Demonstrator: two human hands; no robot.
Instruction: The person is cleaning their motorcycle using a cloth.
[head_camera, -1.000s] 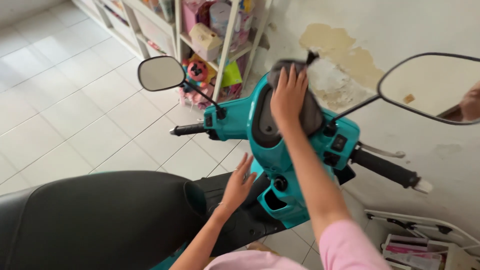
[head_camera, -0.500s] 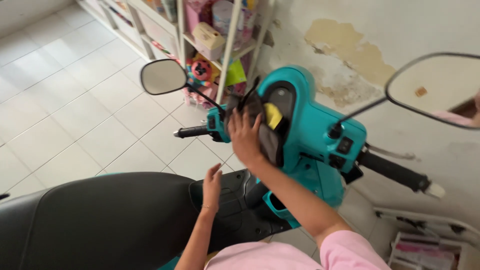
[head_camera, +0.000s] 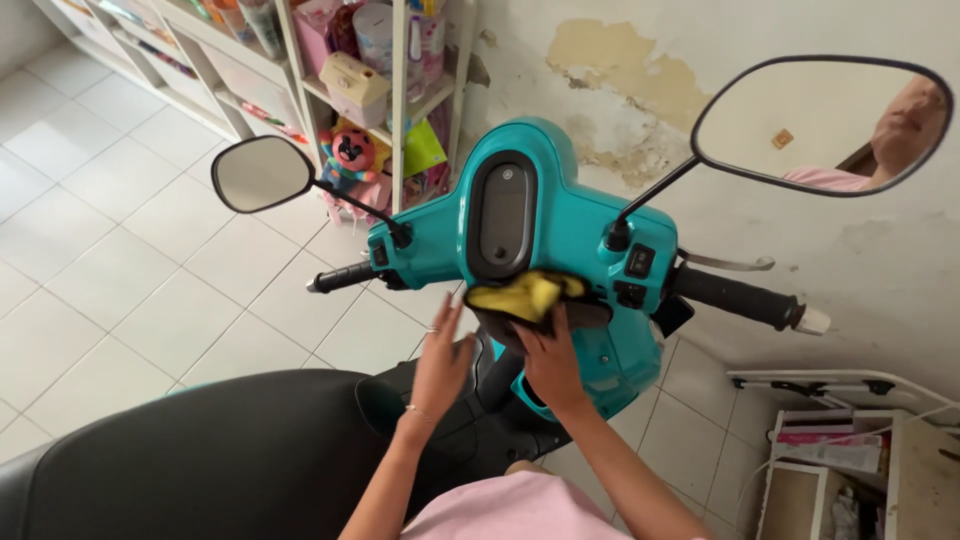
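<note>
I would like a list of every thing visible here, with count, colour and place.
scooter: one, teal, centre
seat: one, black, lower left
mirrors: two, dark-rimmed, left and upper right
cloth: one, yellow and dark grey, below the display
shelf: one, white, holding colourful items, top
wall: one, white with peeling paint, right
floor: white tiles, left
left hand: open, beside the cloth
right hand: pressing the cloth
</note>
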